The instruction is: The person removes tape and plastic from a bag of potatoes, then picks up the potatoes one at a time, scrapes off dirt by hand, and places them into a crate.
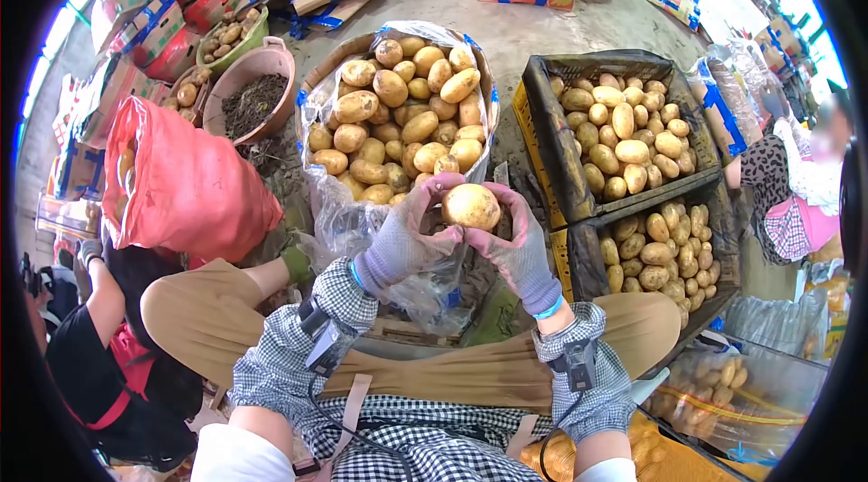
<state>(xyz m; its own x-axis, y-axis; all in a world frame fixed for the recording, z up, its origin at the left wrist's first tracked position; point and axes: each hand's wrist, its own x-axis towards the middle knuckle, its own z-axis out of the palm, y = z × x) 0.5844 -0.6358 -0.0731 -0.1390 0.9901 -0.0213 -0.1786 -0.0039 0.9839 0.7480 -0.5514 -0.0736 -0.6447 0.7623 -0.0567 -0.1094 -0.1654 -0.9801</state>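
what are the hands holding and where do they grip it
One potato, held between both gloved hands: the left hand grips its left side, the right hand its right side.

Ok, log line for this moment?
left hand: holds potato | right hand: holds same potato | beyond: sack full of potatoes

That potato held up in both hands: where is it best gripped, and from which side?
Grip the potato around its rounded middle, coming in from both sides, as the left hand and right hand do. It is oval with no handle or edge, so fingers cupped on opposite flanks probably hold it steadiest.
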